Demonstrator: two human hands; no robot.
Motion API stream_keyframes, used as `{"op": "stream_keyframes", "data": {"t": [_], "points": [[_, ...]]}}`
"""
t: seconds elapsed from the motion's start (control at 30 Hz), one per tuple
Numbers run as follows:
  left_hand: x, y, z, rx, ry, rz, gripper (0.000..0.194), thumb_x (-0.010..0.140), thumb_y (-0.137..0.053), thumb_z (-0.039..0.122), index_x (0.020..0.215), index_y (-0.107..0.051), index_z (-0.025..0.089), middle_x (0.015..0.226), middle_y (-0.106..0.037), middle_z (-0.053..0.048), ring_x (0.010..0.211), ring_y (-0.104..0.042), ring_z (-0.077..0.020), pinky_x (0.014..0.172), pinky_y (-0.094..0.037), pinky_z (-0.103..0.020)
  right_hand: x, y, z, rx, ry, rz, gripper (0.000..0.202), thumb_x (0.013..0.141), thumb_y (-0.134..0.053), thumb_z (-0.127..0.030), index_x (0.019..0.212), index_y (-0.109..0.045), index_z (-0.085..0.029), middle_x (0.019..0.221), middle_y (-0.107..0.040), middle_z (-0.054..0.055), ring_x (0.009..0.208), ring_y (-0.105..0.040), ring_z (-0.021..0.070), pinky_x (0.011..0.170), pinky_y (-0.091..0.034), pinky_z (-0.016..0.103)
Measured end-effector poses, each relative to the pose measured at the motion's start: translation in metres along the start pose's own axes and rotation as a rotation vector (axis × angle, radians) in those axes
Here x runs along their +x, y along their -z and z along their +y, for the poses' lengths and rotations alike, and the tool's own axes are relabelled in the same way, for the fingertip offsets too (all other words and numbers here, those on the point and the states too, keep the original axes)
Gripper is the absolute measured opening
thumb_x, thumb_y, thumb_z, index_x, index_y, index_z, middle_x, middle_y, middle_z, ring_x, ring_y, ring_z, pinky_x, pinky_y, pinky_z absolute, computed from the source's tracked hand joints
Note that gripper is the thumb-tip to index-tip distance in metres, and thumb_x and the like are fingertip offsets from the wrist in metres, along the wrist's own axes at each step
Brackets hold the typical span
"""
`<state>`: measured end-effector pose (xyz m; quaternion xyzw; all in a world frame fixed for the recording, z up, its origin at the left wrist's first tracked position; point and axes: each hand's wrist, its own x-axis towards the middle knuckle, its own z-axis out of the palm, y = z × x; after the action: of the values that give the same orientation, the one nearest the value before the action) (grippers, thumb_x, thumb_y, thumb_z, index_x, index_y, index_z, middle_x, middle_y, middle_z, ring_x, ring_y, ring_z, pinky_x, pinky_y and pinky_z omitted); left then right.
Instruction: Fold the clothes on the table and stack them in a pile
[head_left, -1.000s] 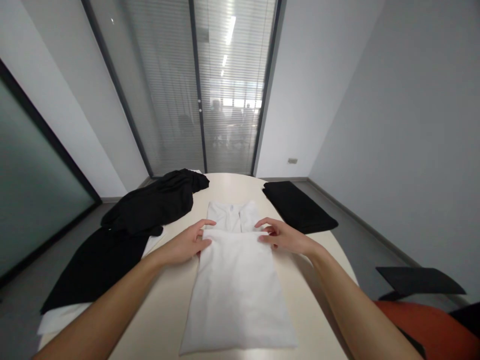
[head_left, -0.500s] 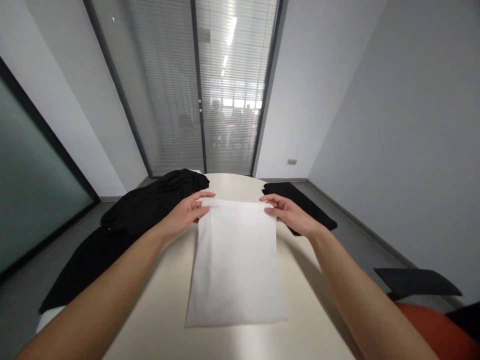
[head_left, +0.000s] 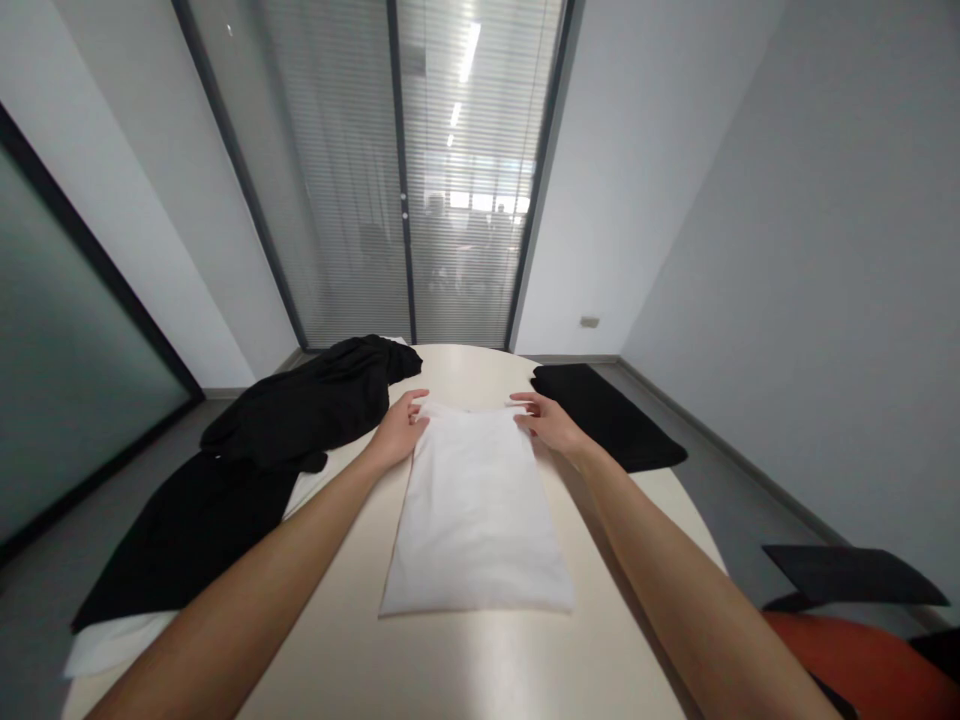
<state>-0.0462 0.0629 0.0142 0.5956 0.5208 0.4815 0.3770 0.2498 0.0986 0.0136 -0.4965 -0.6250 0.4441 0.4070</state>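
A folded white T-shirt [head_left: 480, 520] lies as a smooth rectangle on the pale round table [head_left: 487, 670], its near edge straight and its far edge slightly curved. My left hand [head_left: 401, 430] pinches the far left corner between thumb and fingers. At the far right corner, my right hand [head_left: 551, 422] grips the fabric in the same way, index finger stretched out over the edge. Parts of both corners are hidden under the fingers.
Crumpled black clothes [head_left: 300, 410] are heaped along the table's left side, over white fabric [head_left: 116, 640]. A folded black cloth [head_left: 607, 415] lies at the right edge. An orange-seated chair [head_left: 855, 660] stands at lower right, near the wall.
Both hands have moved closer together at the far edge, and that edge now sits lower and curves more. The near edge has shifted away from me.
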Motion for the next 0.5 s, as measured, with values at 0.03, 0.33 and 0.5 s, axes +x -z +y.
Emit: {"op": "stream_keyframes", "data": {"t": [0.03,0.33,0.5], "points": [[0.005,0.001,0.003,-0.004,-0.030,0.008,0.051,0.078,-0.061,0.012,0.129,-0.057,0.015,0.110,-0.070,-0.012,0.094,-0.069,-0.0206,0.087,-0.053,-0.034,0.004,0.002,-0.001,0.005,0.047,0.008,0.047,0.070,-0.072,-0.023,0.116,-0.065,-0.018,0.082,-0.060,0.001,0.063,-0.051,0.0111,0.055,-0.041,0.023],[0.023,-0.005,-0.014,0.093,0.076,0.134,0.075,0.077,-0.069,0.013,0.146,-0.040,0.014,0.131,-0.060,-0.022,0.089,-0.069,-0.0201,0.083,-0.053,-0.035,0.024,-0.001,0.009,-0.132,0.042,0.124,0.059,0.075,-0.069,-0.023,0.133,-0.055,-0.019,0.134,-0.057,0.015,0.082,-0.060,0.0140,0.064,-0.049,0.025],[0.008,-0.005,-0.015,0.119,0.042,0.088,0.060,0.075,-0.067,0.008,0.133,-0.054,0.016,0.134,-0.060,-0.017,0.077,-0.066,-0.0136,0.078,-0.054,-0.030,0.017,-0.006,0.020,-0.171,0.043,0.099,0.050,0.078,-0.065,-0.021,0.127,-0.058,-0.019,0.132,-0.059,0.012,0.081,-0.061,0.0127,0.070,-0.052,0.027]]}}
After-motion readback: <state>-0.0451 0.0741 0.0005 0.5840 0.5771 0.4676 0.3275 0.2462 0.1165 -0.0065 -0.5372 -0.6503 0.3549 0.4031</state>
